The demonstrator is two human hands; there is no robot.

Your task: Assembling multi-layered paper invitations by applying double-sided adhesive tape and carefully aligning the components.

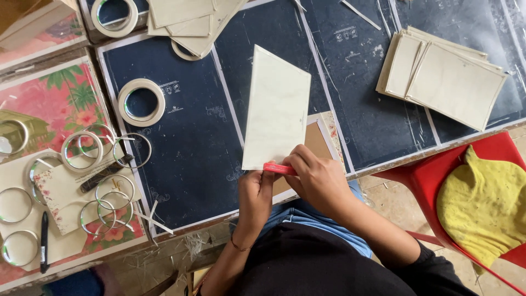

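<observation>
1. Rings [82, 151] of clear plastic, emptied of tape, are scattered at the far left over floral paper, with a black pen [44, 241] laid beside them.
2. A roll of white tape [141, 102] is seen lying flat on the dark blue work mat [186, 142], just right of the rings.
3. The left hand [255, 194] is curled shut at the lower edge of a pale card [276, 109], which is pinched there and held upright above the mat, slightly tilted.
4. A red tool [279, 169] is pressed along the card's bottom edge, between the two hands.
5. The right hand [318, 178] is closed narrowly on the red tool, fingertips touching the card's lower corner.
6. A stack of similar pale cards [444, 77] is fanned on the mat, well apart to the right.
7. A red chair [427, 181] is seen at the far right, beyond the table edge, with a yellow cloth [485, 208] laid on its seat.
</observation>
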